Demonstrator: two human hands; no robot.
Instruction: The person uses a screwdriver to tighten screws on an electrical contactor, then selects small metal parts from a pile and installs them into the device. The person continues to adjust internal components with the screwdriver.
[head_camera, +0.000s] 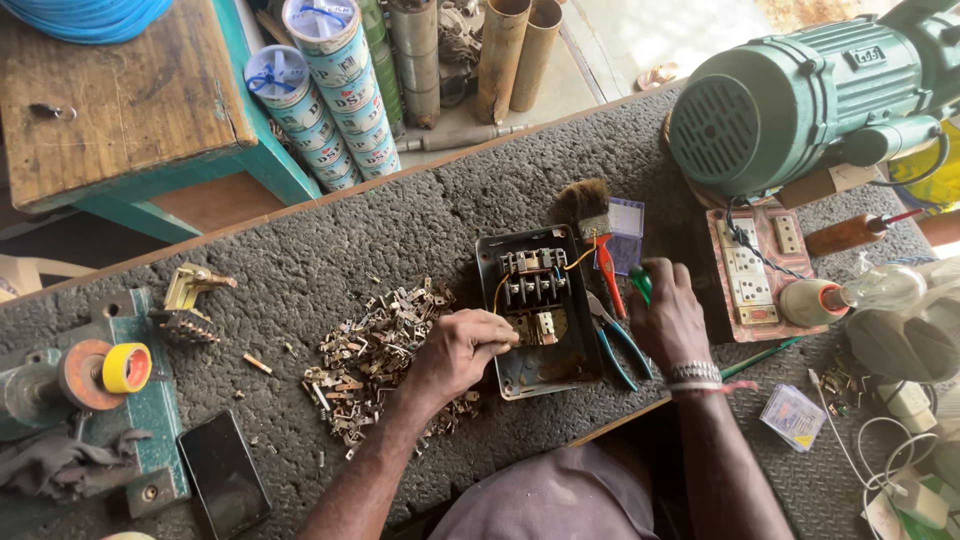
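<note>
An open starter box (540, 315) is seen near the bench's (330, 240) front edge, its contactor and yellow wires exposed; the left hand (462, 350) is closed on the box's left rim, fingers curled inward; a green-handled screwdriver (641, 283) is gripped in the right hand (668, 320) (wrist banded) just beside the box; pliers (612, 335) lie between; a scrap pile (375, 355) is heaped to the left; a brush (588, 215) rests behind.

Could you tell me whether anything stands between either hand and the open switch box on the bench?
Nothing visible does. The left hand rests on the edge of the open switch box. The right hand, holding a green-handled tool, is beside it, with pliers between them.
</note>
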